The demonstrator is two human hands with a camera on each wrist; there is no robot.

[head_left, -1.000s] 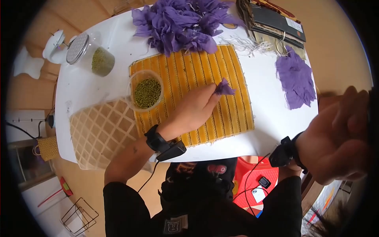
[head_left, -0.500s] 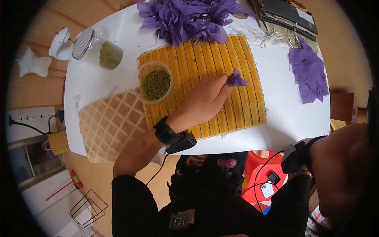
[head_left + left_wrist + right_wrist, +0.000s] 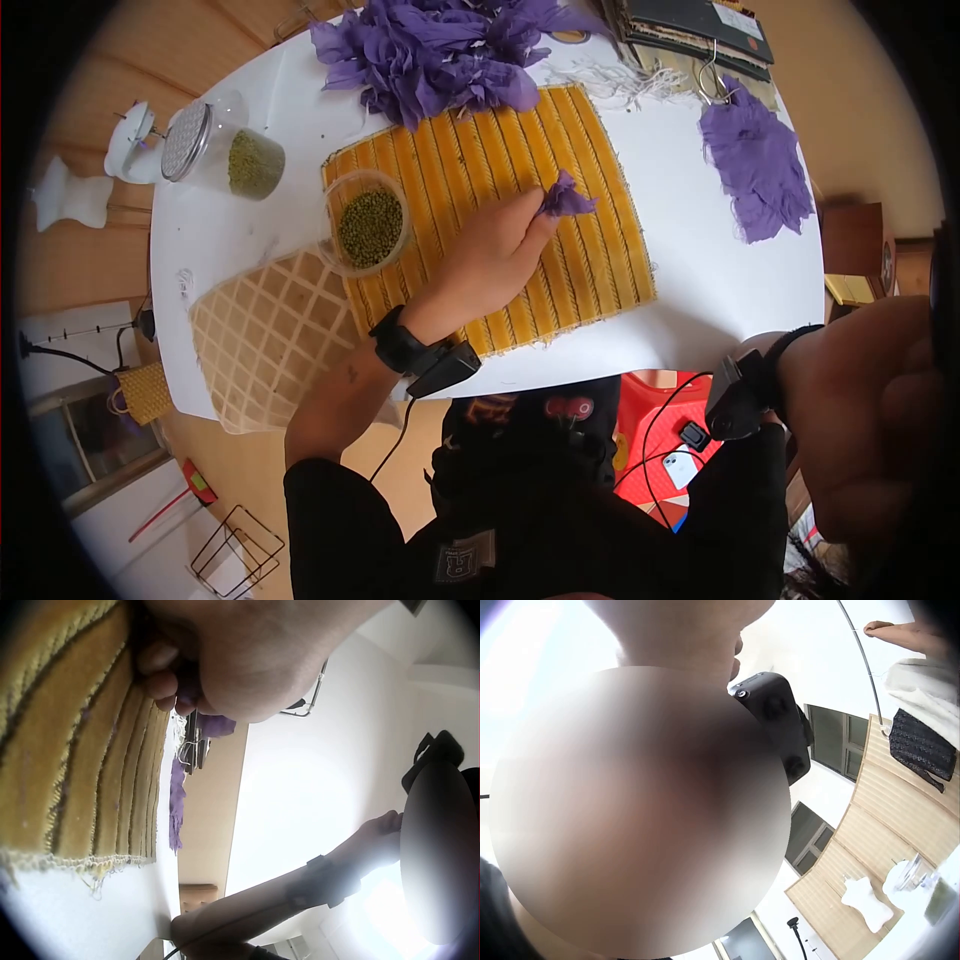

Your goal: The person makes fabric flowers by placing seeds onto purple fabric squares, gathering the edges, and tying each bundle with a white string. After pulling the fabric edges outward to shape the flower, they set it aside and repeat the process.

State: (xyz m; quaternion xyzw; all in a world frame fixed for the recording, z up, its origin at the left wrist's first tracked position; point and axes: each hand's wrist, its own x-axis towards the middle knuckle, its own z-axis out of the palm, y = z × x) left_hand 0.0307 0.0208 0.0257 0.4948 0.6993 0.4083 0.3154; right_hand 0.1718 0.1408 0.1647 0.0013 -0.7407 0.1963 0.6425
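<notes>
My left hand (image 3: 490, 255) pinches a small gathered piece of purple cloth (image 3: 567, 195) above the striped yellow fabric mat (image 3: 590, 270). In the left wrist view the curled fingers (image 3: 159, 679) hide most of that cloth. To the left of this hand, a clear round tub of green beans (image 3: 370, 228) stands on the mat's left side. My right hand (image 3: 870, 410) is raised at the far right of the head view, close to the camera and dark. The left wrist view shows it up beside the head; its finger pose is unclear.
A heap of purple cloth (image 3: 430, 60) lies at the back. A flat purple piece (image 3: 757, 165) lies right, near dark fabric sample books (image 3: 700, 30) and white threads (image 3: 635, 82). A lidded jar (image 3: 190, 140), a green-filled container (image 3: 256, 165) and a beige lattice fabric (image 3: 275, 335) are at left.
The head view has shifted slightly. My left hand keeps its pinch on the purple cloth at nearly the same spot over the mat. My right hand has turned and its fingers show less clearly.
</notes>
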